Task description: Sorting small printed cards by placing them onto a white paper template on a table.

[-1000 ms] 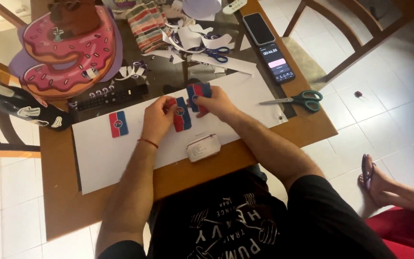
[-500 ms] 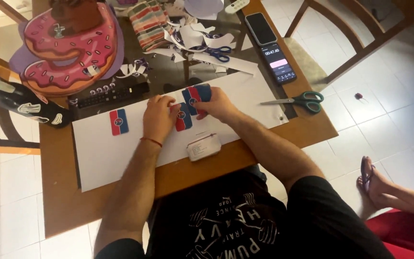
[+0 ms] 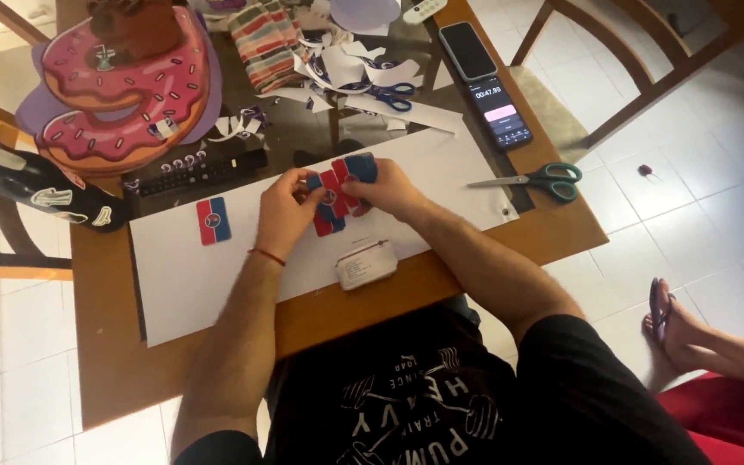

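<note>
My left hand [image 3: 284,205] and my right hand [image 3: 387,188] meet over a large white sheet [image 3: 217,275] on the wooden table. Between them they hold a small stack of red-and-blue paper badges [image 3: 337,191], fanned slightly, with the fingers pinching the edges. One more red-and-blue badge [image 3: 213,220] lies flat on the sheet to the left of my left hand. A small white box [image 3: 365,263] sits on the sheet just in front of my hands.
Green-handled scissors [image 3: 540,180] lie at the right edge. Two phones [image 3: 484,86] rest at the back right. A pink doughnut-shaped decoration [image 3: 122,86], paper scraps and blue scissors [image 3: 389,93] crowd the back. Another person's foot [image 3: 678,323] is on the floor at right.
Both hands have stayed over the sheet, shifting the badges slightly; the stack looks a little more fanned out. Nothing else has moved.
</note>
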